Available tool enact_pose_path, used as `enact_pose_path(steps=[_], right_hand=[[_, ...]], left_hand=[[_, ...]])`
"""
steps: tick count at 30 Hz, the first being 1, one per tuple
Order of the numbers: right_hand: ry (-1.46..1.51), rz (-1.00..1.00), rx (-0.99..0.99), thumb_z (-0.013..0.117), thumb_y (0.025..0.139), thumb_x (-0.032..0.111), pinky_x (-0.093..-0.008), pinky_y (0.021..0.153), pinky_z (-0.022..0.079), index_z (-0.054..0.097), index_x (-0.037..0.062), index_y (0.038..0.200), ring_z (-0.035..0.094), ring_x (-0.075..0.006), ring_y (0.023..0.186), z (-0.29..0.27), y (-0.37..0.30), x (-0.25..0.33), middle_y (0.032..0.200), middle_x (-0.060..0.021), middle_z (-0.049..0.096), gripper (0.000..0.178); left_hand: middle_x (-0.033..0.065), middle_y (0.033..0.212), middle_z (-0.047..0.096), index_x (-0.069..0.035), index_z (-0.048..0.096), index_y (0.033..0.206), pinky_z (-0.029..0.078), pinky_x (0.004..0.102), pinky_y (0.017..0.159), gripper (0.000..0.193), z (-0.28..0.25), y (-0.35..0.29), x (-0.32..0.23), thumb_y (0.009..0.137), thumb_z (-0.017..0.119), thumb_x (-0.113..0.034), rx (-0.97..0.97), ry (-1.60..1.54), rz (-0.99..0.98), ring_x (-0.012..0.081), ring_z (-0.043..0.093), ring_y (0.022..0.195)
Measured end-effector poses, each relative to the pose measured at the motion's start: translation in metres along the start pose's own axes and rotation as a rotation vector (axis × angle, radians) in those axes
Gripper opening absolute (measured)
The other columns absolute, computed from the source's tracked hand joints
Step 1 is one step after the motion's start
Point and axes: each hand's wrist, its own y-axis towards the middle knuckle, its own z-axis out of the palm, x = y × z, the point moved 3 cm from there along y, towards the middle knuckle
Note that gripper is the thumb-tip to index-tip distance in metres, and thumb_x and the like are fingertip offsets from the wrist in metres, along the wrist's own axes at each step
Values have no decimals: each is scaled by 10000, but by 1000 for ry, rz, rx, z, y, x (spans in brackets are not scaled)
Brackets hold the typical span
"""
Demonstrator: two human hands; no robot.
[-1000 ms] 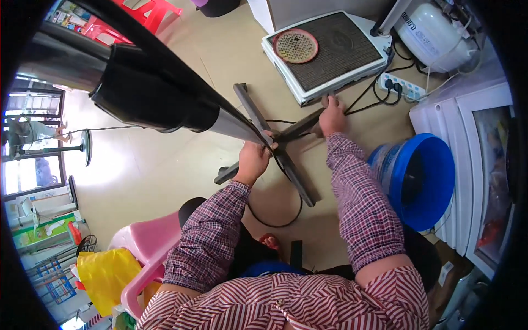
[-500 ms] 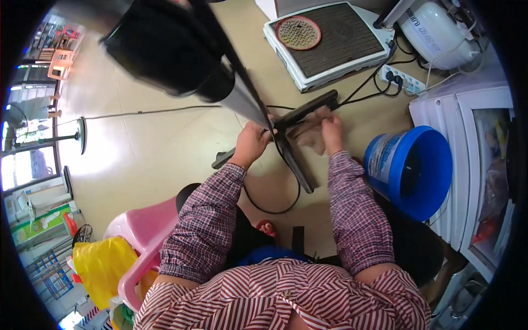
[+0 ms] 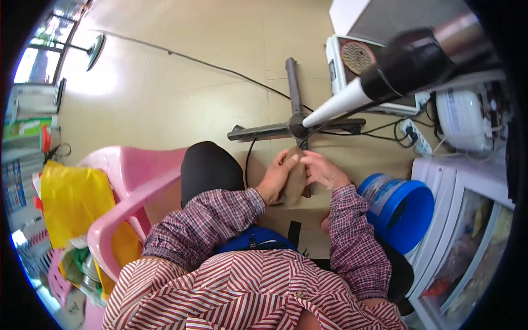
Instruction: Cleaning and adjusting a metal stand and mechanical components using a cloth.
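"Fingers first! What are they doing?"

"On the left hand (image 3: 275, 180) and the right hand (image 3: 325, 171), they are pinching a bunched brown cloth (image 3: 296, 181). Some tips hide behind it, so I can't tell how those are bent."

"Where is the cloth?"

"Between the two hands, by the near leg (image 3: 302, 142) of a cross-footed floor stand (image 3: 298, 126). I can't tell if it touches that leg."

"What could go wrong?"

"Neither hand is on the white pole (image 3: 335, 105). If something bumped it, I think the floor stand could rock or tip. It looks slanted, but this round view bends things. Someone could also trip on the long black cord (image 3: 169, 53)."

"Any other trouble?"

"A power strip (image 3: 422, 146) with black plugs (image 3: 408, 133) lies to the right. If the cloth is wet, drips there would be bad. I can't tell if it is. And a bump could knock over the blue bucket (image 3: 404, 192), close by the checked right sleeve (image 3: 352, 231)."

"Can you read any words?"

"No. The blue bucket has a pale label (image 3: 377, 190), too smudgy to read. The white tank (image 3: 465, 118) has faint marks, too small for me. The pink plastic armchair (image 3: 148, 168) shows no writing that I can see."
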Motion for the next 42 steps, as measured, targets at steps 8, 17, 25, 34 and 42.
enact_pose_path(steps=[8, 17, 25, 34, 42], right_hand=[[-188, -594, -485, 437, 938, 305, -327, 758, 516, 441, -16, 1255, 623, -233, 904, -75, -33, 97, 1075, -155, 609, 452], [-96, -943, -21, 188, 983, 470, -331, 715, 350, 582, -19, 847, 422, -198, 655, 81, -37, 157, 602, -49, 465, 642], [-149, -985, -28, 170, 985, 435, -307, 611, 325, 554, 24, 747, 383, -177, 548, 85, -34, 159, 531, -40, 418, 610], [-194, -1017, -132, 151, 980, 394, -342, 627, 338, 551, 60, 704, 405, -186, 486, 81, -32, 158, 504, -26, 436, 590], [-157, -1062, -152, 132, 966, 362, -333, 576, 340, 532, 34, 662, 380, -172, 432, 90, -31, 155, 460, -42, 423, 600]], left_hand=[[124, 1046, 615, 6, 575, 1102, 484, 314, 834, 314, -1, 60, -74, 868, 572, -203, -213, 242, 453, 202, 590, 956], [125, 1018, 604, -91, 685, 957, 472, 355, 868, 262, -13, 151, -84, 792, 620, -284, -138, 1088, 667, 282, 566, 933], [111, 1022, 508, -85, 678, 841, 485, 386, 791, 199, -2, 190, -88, 734, 652, -251, -263, 1166, 885, 276, 540, 950], [120, 1048, 493, -66, 681, 733, 473, 390, 771, 143, 14, 265, -138, 698, 644, -199, -553, 1154, 1055, 301, 483, 1004], [97, 1053, 514, -99, 703, 758, 451, 415, 750, 178, 7, 309, -184, 730, 591, -234, -589, 1530, 923, 270, 463, 1022]])
